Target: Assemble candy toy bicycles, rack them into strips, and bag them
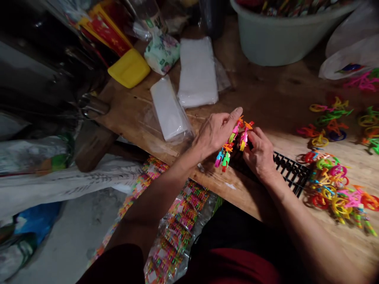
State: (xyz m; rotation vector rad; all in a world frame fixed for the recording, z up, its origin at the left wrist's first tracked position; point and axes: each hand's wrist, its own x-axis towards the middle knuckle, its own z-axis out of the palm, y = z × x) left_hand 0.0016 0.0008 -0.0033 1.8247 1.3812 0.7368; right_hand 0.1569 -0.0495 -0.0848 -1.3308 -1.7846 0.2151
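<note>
Clasping colourful toy bikes (226,159) by the black rack's (299,173) left end, the left hand (215,131) extends its thumb; the right hand (260,153) curls over the rack, its grip unclear.

Rack (291,169) (toys (337,189) to its right) lies before the tub (275,39).
</note>
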